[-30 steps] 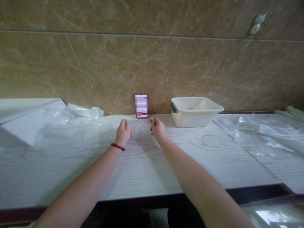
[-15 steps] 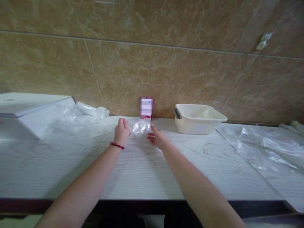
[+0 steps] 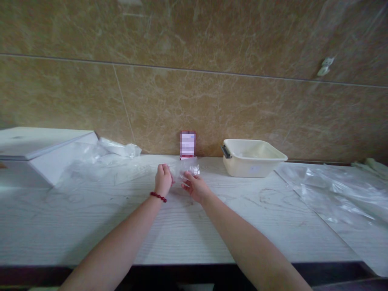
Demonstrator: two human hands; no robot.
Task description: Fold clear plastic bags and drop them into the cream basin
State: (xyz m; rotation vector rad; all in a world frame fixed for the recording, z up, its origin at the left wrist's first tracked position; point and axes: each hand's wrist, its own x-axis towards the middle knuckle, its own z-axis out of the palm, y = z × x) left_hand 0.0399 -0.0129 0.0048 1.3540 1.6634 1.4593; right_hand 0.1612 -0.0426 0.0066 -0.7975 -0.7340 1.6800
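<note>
1. At the middle of a pale wood-grain surface (image 3: 188, 238), a person's two bare hands meet at a crumpled clear plastic piece (image 3: 192, 165), just in front of a phone (image 3: 187, 144) propped against a marbled wall (image 3: 182, 93).

2. The left hand (image 3: 163, 180), with a red beaded bracelet (image 3: 158, 197) at its wrist, is closed on the left end of the plastic, thumb pressed to fingers. A firm pinch there would make a sound anchor, since thin film looks ready to slip.

3. The right hand (image 3: 195, 187) is half curled, its thumb at the near edge of the plastic, the fingers loosely bent; whether it grips or merely touches cannot be told. A light thumb, working outward from the anchored end, would likely spare the film new creases.

4. Near the left hand, loose plastic (image 3: 121, 171) lies beside a white box (image 3: 69, 155); holding the piece clear of it should prevent tangling. Short movements, angled away from the phone, seem wisest. Farther right, a cream bin (image 3: 245, 165) stands well apart, with clear sheeting (image 3: 336, 196) spread beyond.
</note>
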